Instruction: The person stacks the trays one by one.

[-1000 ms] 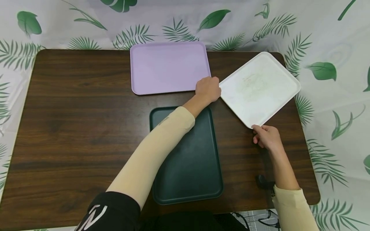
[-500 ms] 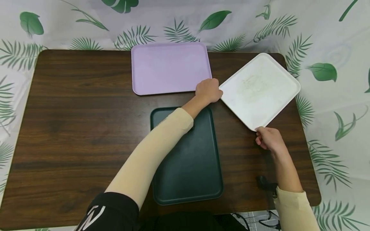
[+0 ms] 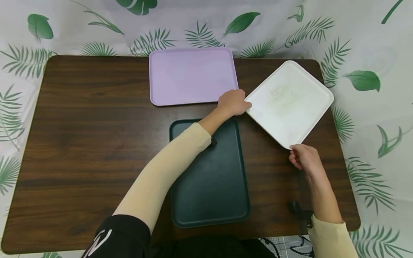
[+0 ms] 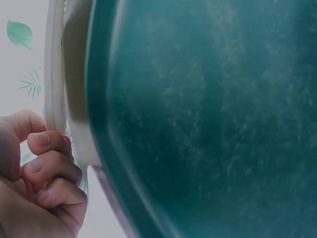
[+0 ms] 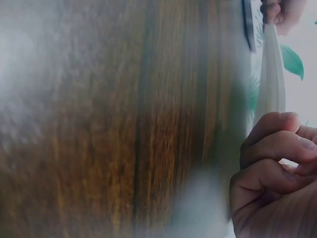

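Both hands hold a white rectangular tray (image 3: pixel 287 107) with a faint stained patch, turned cornerwise at the table's right. My left hand (image 3: pixel 233 103) grips its left corner; in the left wrist view that hand (image 4: pixel 49 173) pinches the white rim (image 4: pixel 55 84) between thumb and curled fingers. At the near corner my right hand (image 3: pixel 306 157) pinches the edge, other fingers curled under. The right wrist view shows this hand (image 5: pixel 277 173) on the thin tray edge (image 5: pixel 272 74). My left forearm crosses above a dark green tray (image 3: pixel 213 179), hiding part of it.
A lilac tray (image 3: pixel 193 75) lies at the back edge of the dark wooden table (image 3: pixel 96 143), close to my left hand. A leaf-patterned cloth (image 3: pixel 371 118) surrounds the table. Some black cables (image 3: pixel 300 247) show beyond the front edge.
The white tray has turned slightly counterclockwise: its near corner has shifted right and towards me with the right hand. My left hand has moved a little right and nearer. Both grips stay.
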`<control>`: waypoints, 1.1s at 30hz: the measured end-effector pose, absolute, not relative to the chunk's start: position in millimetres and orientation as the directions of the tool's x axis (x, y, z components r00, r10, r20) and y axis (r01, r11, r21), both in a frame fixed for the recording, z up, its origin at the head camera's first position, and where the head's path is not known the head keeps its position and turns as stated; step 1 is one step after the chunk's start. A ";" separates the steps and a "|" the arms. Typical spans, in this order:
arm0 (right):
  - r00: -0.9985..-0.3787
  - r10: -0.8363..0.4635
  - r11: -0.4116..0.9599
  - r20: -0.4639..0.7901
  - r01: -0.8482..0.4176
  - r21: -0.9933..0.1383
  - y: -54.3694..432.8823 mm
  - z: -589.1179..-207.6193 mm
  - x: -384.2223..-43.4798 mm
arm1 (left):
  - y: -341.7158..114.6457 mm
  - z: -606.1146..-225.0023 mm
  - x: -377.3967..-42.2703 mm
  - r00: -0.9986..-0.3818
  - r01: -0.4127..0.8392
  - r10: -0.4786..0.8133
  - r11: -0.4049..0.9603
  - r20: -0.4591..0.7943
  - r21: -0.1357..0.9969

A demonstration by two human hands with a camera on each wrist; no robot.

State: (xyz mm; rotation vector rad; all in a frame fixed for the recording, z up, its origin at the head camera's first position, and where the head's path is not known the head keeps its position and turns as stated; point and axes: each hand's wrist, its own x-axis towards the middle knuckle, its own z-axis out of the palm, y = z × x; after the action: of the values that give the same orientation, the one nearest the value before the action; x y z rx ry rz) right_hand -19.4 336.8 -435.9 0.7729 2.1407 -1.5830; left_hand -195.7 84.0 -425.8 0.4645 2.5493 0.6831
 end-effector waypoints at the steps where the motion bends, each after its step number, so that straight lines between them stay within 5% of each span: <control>1: -0.783 0.207 0.209 -0.586 0.621 -0.756 336.6 -435.1 -17.7 | 83.6 -424.5 -194.5 -0.839 0.197 0.427 0.816 -0.337 0.543; 22: -0.848 0.219 0.091 -0.482 0.510 -0.855 323.1 -426.0 -1.9 | 50.8 -409.6 -171.5 -0.888 0.204 0.420 0.722 -0.186 0.661; 33: -0.898 0.182 0.189 -0.401 0.432 -0.882 313.0 -419.0 2.2 | 25.8 -403.5 -157.7 -0.897 0.198 0.419 0.664 -0.140 0.721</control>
State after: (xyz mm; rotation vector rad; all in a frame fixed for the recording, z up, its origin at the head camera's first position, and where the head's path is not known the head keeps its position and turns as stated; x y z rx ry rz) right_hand 2.2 313.0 -419.0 0.5923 2.2535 -1.7833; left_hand -157.7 25.8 -403.5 0.4927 2.5879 1.0701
